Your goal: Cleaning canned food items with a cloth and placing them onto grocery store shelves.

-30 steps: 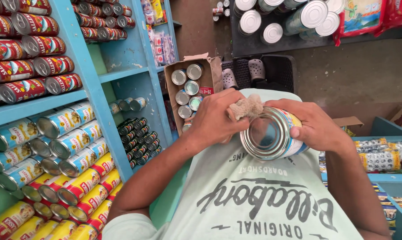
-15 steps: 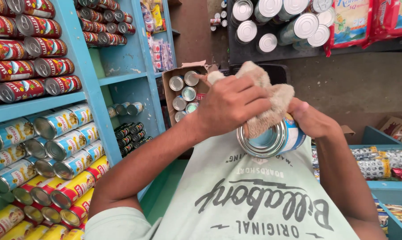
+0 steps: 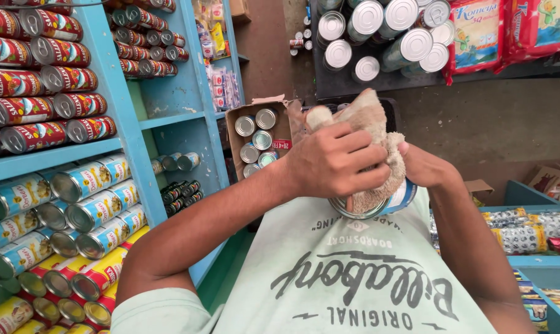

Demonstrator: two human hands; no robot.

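Wiping a tin can with a beige cloth, chest-high.

Pressed the cloth over the can's top with left hand, fingers curled tight around it; gripped the can from behind with right hand, beside blue shelves of stacked cans.

The left hand is seen at the centre of the frame, its fingers curled closed and knuckles turned upward, with the bare forearm running down to the lower left. The right hand is held just right of it, largely hidden, its forearm bent and stretched toward the lower right.
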